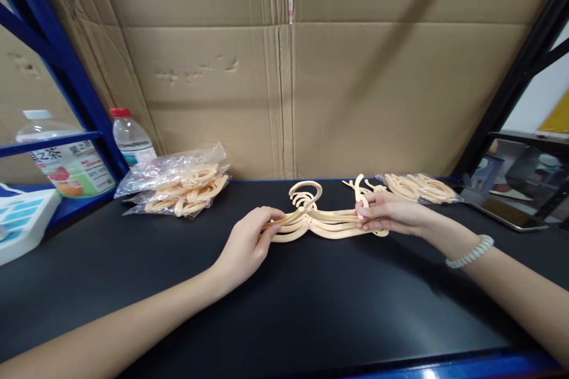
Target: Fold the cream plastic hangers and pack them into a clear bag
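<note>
We are looking past our own fingers, which are covering both ends of the stack of cream plastic hangers, so we cannot count how many are lying there. The left hand is pinching the stack's left arm between thumb and fingertips, closed on it. The right hand is gripping the right arm the same way, fingers curled over the top. The stack is lying on the black table, near the middle, hooks pointing away from us. Bagged hangers are sitting well to the left, blurred by their wrapping, and another bag is lying just behind the right hand. A tablet is being cut off at the right edge.
</note>
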Demonstrator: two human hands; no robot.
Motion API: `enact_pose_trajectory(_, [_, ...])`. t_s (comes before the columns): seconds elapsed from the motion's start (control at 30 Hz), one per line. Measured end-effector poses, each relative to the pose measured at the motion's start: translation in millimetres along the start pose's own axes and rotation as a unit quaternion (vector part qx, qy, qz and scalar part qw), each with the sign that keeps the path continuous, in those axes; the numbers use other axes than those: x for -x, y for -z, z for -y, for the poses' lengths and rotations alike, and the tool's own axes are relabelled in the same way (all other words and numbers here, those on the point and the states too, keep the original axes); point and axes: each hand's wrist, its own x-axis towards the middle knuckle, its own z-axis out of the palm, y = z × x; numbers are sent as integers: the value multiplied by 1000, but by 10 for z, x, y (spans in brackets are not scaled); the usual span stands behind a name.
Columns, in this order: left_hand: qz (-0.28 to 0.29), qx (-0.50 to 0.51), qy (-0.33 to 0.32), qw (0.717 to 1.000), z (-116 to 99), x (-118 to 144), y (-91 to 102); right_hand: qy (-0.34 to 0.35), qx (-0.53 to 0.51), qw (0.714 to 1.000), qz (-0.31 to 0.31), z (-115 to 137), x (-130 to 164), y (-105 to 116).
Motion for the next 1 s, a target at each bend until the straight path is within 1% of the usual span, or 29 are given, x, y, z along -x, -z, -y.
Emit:
enact_pose_trajectory(0.1, [-1,0,1,1000,-5,0,5,5,-3,1000,-29,-20,-20,-16])
enact_pose_trajectory(0.3, [-7,6,16,1000,-29,-22,10,41,13,995,-87,-39,-47,-87])
enact_pose_trajectory(0.6, [2,42,35,999,-40,-19,8,111,23,984,-137,-57,-62,-131])
enact_pose_trajectory(0.73, [-14,50,55,997,-31,-18,-4,149,-6,976,-160,-64,-77,-166])
enact_pose_trajectory(0.87, [-22,45,72,996,-26,-26,-8,205,-40,966,-152,-70,-95,-182])
enact_pose_trajectory(1.0, [-28,29,75,996,-39,-30,-11,237,-43,962,-130,-53,-100,-97])
